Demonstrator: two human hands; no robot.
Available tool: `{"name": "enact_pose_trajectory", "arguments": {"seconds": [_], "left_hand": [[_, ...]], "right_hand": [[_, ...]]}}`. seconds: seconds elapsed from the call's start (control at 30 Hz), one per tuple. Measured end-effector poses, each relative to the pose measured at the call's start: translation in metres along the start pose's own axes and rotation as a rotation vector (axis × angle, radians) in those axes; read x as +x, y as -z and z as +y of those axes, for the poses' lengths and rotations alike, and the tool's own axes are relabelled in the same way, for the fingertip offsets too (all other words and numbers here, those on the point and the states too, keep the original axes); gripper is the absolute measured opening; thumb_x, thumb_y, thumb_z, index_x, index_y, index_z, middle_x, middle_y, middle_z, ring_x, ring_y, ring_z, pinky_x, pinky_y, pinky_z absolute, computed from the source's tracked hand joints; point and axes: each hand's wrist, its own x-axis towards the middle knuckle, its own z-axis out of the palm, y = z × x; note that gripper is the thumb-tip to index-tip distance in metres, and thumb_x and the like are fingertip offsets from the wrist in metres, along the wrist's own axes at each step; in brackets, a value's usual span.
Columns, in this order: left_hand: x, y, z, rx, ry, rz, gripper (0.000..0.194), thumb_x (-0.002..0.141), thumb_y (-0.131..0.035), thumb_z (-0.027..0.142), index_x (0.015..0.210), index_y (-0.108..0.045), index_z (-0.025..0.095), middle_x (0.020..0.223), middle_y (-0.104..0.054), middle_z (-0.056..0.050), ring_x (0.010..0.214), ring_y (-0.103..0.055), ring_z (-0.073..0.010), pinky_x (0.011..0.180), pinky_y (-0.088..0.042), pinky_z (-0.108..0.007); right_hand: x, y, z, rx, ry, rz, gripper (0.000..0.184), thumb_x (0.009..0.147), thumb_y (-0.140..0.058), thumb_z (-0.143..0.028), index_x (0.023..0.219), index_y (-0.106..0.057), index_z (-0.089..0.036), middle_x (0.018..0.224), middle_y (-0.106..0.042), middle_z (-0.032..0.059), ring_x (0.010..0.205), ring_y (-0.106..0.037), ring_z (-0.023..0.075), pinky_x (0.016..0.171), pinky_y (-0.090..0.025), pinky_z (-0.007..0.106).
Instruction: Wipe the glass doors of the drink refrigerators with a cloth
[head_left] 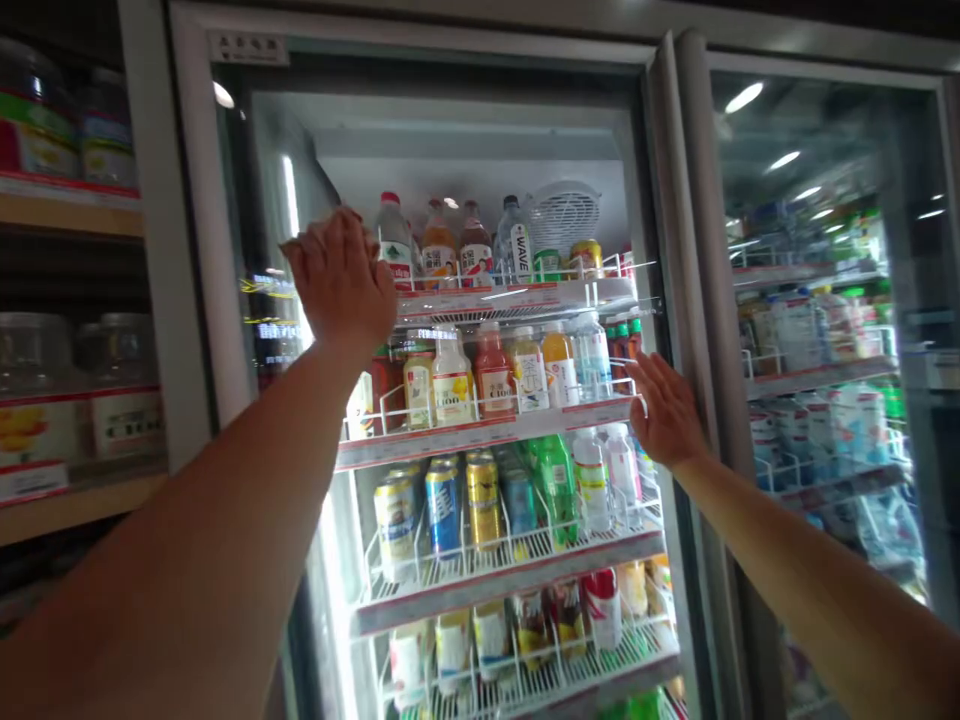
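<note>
My left hand (343,285) is raised against the upper left part of the glass door (465,110) of a drinks fridge. Under its fingers a crumpled brownish cloth (294,252) is pressed to the glass; most of the cloth is hidden behind the hand. Lower down on the right, my right hand (666,408) rests flat near the door's right edge, fingers stretched out and holding nothing. Behind the glass, bottles (454,385) and cans (442,505) stand in rows on wire shelves.
A metal door frame (679,250) runs down beside my right hand. Further right is a second glass-door fridge (817,330) with stocked shelves. Open shelves with jars (124,385) stand at the left. Reflections of lights show on the glass.
</note>
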Motion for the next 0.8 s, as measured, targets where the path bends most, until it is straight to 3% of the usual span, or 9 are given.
{"name": "enact_pose_trajectory", "arguments": {"seconds": [0.1,0.17,0.27,0.33,0.4,0.57,0.63,0.7,0.8], "left_hand": [[-0.010,-0.007,0.021,-0.012,0.018,-0.001,0.084,0.098,-0.025,0.063,0.156,-0.025,0.002,0.167,-0.025,-0.013,0.154,-0.014,-0.0371,0.126,-0.003,-0.063],[-0.014,-0.009,0.030,-0.071,-0.195,-0.127,0.085,0.097,-0.026,0.067,0.156,-0.028,0.006,0.167,-0.027,-0.010,0.155,-0.013,-0.0352,0.127,-0.003,-0.060],[-0.015,-0.009,0.031,-0.152,-0.652,-0.387,0.074,0.098,-0.027,0.067,0.153,-0.039,0.018,0.165,-0.033,-0.001,0.155,-0.018,-0.0318,0.128,-0.005,-0.058],[-0.015,-0.009,0.030,-0.139,-0.761,-0.441,0.065,0.101,-0.029,0.059,0.153,-0.039,0.022,0.165,-0.034,0.002,0.155,-0.020,-0.0308,0.128,-0.007,-0.059],[-0.016,-0.011,0.033,-0.093,-0.623,-0.357,0.062,0.101,-0.035,0.050,0.156,-0.034,0.020,0.166,-0.031,0.000,0.155,-0.018,-0.0316,0.127,-0.008,-0.061],[-0.020,-0.026,0.058,-0.106,0.082,-0.009,0.065,0.099,-0.040,0.038,0.156,-0.030,0.007,0.168,-0.023,-0.011,0.156,-0.005,-0.0336,0.126,0.003,-0.065],[-0.021,-0.031,0.064,-0.149,0.155,0.035,0.067,0.099,-0.041,0.040,0.156,-0.029,0.007,0.168,-0.021,-0.010,0.157,0.003,-0.0329,0.124,0.010,-0.067],[-0.020,-0.032,0.063,-0.173,-0.039,-0.061,0.067,0.096,-0.045,0.041,0.156,-0.032,0.012,0.168,-0.023,-0.005,0.157,0.002,-0.0333,0.125,0.011,-0.067],[-0.020,-0.029,0.057,-0.198,-0.556,-0.311,0.061,0.095,-0.048,0.043,0.152,-0.041,0.025,0.165,-0.033,0.003,0.157,-0.011,-0.0321,0.127,0.002,-0.063]], "right_hand": [[0.000,0.000,0.000,-0.003,-0.014,-0.025,0.065,0.095,-0.047,-0.018,0.158,-0.031,-0.023,0.160,-0.042,0.0098,0.151,-0.034,0.0279,0.119,-0.037,0.050],[-0.001,0.000,0.001,0.000,-0.017,-0.032,0.066,0.096,-0.046,-0.019,0.159,-0.028,-0.024,0.162,-0.040,0.0088,0.152,-0.033,0.0275,0.120,-0.037,0.050],[-0.001,0.000,0.002,0.013,-0.011,-0.030,0.068,0.096,-0.046,-0.020,0.160,-0.025,-0.025,0.162,-0.039,0.0084,0.153,-0.032,0.0273,0.120,-0.036,0.050],[-0.001,-0.001,0.002,0.011,-0.015,-0.033,0.068,0.097,-0.046,-0.020,0.161,-0.024,-0.025,0.162,-0.040,0.0082,0.152,-0.032,0.0272,0.120,-0.036,0.050],[-0.001,0.000,0.002,0.009,-0.016,-0.035,0.068,0.096,-0.047,-0.019,0.161,-0.024,-0.026,0.162,-0.040,0.0082,0.152,-0.032,0.0275,0.120,-0.037,0.050],[-0.001,0.001,0.001,0.023,-0.009,-0.032,0.070,0.095,-0.046,-0.018,0.161,-0.023,-0.026,0.163,-0.038,0.0069,0.153,-0.031,0.0278,0.121,-0.036,0.050],[-0.001,0.001,0.001,0.026,-0.012,-0.035,0.071,0.095,-0.047,-0.018,0.161,-0.022,-0.027,0.164,-0.037,0.0063,0.153,-0.031,0.0279,0.121,-0.036,0.051],[-0.001,0.001,0.001,0.026,-0.014,-0.035,0.071,0.095,-0.046,-0.018,0.161,-0.022,-0.027,0.164,-0.037,0.0064,0.153,-0.031,0.0279,0.120,-0.037,0.051],[-0.001,0.000,0.002,0.019,-0.019,-0.039,0.069,0.096,-0.045,-0.019,0.161,-0.023,-0.027,0.163,-0.038,0.0066,0.152,-0.032,0.0275,0.120,-0.037,0.051]]}}
